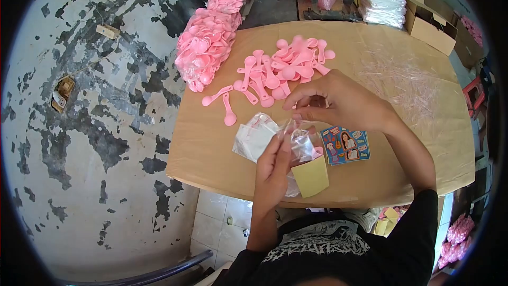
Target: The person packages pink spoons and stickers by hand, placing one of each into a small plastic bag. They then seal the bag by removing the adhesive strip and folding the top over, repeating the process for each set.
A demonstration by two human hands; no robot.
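My left hand (275, 161) is closed on a clear plastic bag (302, 145), thumb against its near side. Inside or right behind the bag's film show a plain yellow card (310, 176) and a bit of pink plastic. Over the bag's upper edge my right hand (336, 98) bends down, thumb and fingers pinched at the film. A stack of flat clear bags (248, 140) lies beside my left hand. Blue printed cards (346, 145) sit in a pile under my right wrist. Beyond my hands spreads a heap of pink measuring spoons (264, 77).
Big clear sacks of pink spoons (206, 47) stand at the table's left edge. Thin plastic strips (399, 82) litter the right side of the brown-covered table (211, 153). At the back right are bundled plastic packs (382, 5) and an open cardboard box (431, 26).
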